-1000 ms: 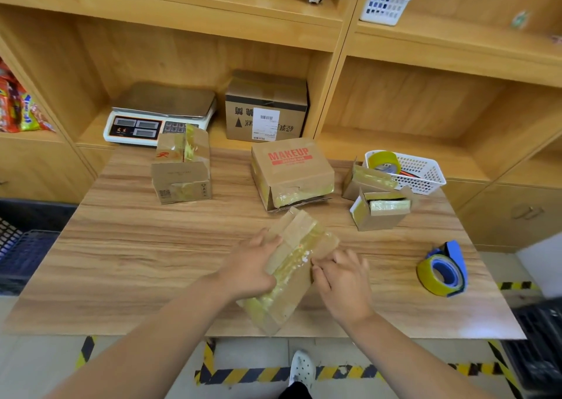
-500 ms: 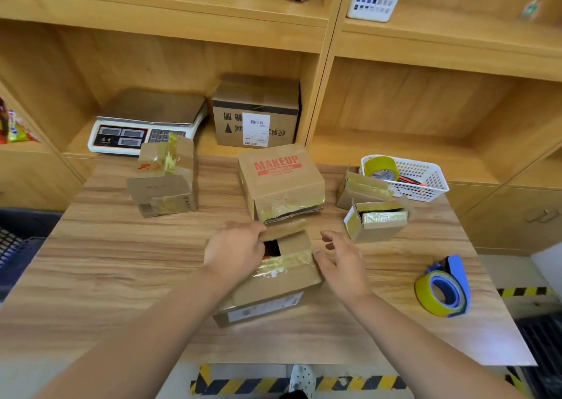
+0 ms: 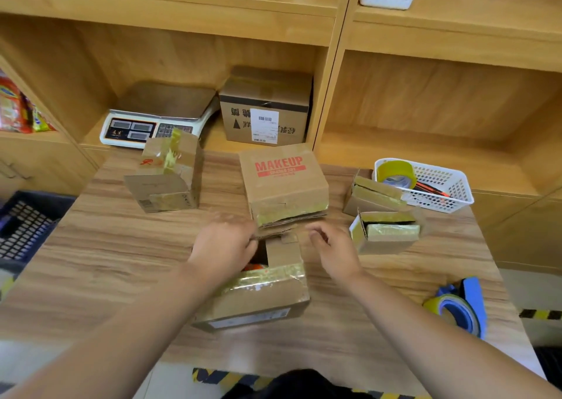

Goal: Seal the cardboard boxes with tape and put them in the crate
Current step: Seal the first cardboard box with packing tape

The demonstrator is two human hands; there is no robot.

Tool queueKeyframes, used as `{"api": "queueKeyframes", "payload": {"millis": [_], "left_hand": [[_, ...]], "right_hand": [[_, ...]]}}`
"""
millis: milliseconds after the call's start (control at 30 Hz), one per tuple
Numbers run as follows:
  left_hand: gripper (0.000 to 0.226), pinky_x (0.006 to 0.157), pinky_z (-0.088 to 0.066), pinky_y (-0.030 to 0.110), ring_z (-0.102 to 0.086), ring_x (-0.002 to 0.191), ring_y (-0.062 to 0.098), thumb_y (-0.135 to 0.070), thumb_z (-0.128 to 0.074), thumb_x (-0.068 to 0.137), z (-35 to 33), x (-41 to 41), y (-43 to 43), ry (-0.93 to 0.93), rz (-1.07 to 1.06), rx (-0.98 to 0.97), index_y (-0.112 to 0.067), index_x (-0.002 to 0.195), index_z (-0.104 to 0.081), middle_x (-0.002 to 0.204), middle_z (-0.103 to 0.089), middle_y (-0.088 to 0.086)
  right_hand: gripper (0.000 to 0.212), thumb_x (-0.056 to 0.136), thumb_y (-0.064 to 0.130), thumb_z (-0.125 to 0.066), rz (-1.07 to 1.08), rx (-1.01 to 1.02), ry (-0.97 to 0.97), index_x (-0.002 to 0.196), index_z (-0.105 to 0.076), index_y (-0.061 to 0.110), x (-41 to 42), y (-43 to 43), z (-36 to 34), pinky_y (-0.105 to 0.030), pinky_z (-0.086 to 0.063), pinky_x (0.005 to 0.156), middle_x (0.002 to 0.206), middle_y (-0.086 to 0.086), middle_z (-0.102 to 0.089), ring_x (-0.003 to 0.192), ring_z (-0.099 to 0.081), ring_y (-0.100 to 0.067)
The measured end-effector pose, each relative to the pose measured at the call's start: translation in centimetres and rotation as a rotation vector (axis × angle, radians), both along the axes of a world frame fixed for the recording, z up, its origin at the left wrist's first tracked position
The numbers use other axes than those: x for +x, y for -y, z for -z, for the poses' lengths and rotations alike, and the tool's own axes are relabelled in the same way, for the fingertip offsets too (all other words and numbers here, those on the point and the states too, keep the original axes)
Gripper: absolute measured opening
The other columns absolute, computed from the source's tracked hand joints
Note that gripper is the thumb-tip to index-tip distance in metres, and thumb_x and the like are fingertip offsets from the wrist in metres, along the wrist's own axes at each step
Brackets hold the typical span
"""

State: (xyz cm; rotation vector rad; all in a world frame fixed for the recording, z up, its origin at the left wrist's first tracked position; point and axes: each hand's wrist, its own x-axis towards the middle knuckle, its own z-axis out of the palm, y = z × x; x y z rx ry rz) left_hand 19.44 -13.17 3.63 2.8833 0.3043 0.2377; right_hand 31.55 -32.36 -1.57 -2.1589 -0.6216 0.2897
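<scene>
head: left hand (image 3: 223,246) at box (image 3: 264,296), fingers unclear; right hand (image 3: 333,252) relaxed, empty.

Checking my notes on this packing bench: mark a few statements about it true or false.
1. The tape dispenser lies on the table, right of the right hand. True.
2. The nearest box is fully sealed. False: its top gapes open.
3. The left hand holds the tape dispenser. False: it rests on the nearest box.
4. A tape roll sits in the white basket. True.
</scene>
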Motion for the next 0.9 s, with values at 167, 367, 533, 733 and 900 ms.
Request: {"api": "queueKeyframes", "payload": {"millis": [167,367,533,733,900], "left_hand": [[0.026,0.084,-0.047,0.031,-0.06,0.102,0.027,-0.034,-0.074,0.071,1.9,-1.5,1.5,-0.115,0.014,-0.069,-0.015,0.084,-0.063,0.11,-0.068,0.001],[0.05,0.097,-0.033,0.032,-0.052,0.113,0.024,-0.043,-0.073,0.075,3.7,-1.2,2.3,-0.064,-0.076,-0.161,-0.013,0.112,-0.059,0.123,-0.06,0.001],[0.066,0.104,-0.021,0.03,-0.041,0.125,0.017,-0.058,-0.051,0.085,5.1,-0.3,2.5,-0.119,-0.155,-0.109,-0.02,0.137,-0.043,0.135,-0.051,-0.003],[0.069,0.105,-0.024,0.035,-0.046,0.12,0.02,-0.061,-0.023,0.09,5.5,0.9,2.3,-0.183,-0.096,0.092,-0.015,0.137,-0.043,0.129,-0.055,0.001],[0.075,0.1,-0.023,0.033,-0.053,0.11,0.021,-0.066,-0.018,0.084,5.6,1.8,1.3,-0.175,-0.031,0.125,-0.015,0.127,-0.054,0.114,-0.061,0.0]], "right_hand": [[0.019,0.095,0.014,-0.053,-0.057,0.04,0.001,0.094,-0.072,0.018,0.9,-0.3,0.6,-0.001,-0.037,0.07,0.086,0.018,-0.065,0.081,-0.058,0.007],[0.012,0.088,0.022,-0.066,-0.143,0.129,-0.266,0.082,-0.065,0.033,0.7,-1.9,1.2,-0.012,-0.044,0.069,0.079,0.014,-0.065,0.071,-0.056,0.006],[0.013,0.081,0.019,-0.073,-0.133,0.119,-0.305,0.09,-0.066,0.025,0.5,-1.9,2.2,-0.009,-0.038,0.061,0.079,0.006,-0.055,0.061,-0.048,0.005],[0.017,0.084,0.021,-0.071,-0.163,0.118,-0.34,0.099,-0.063,0.022,1.0,-1.5,1.8,-0.007,-0.041,0.065,0.083,0.01,-0.058,0.068,-0.051,0.006],[0.019,0.093,0.024,-0.058,-0.063,0.051,-0.254,0.11,-0.064,0.015,2.3,3.1,3.1,-0.004,-0.039,0.073,0.093,0.011,-0.064,0.087,-0.059,0.0]]}}
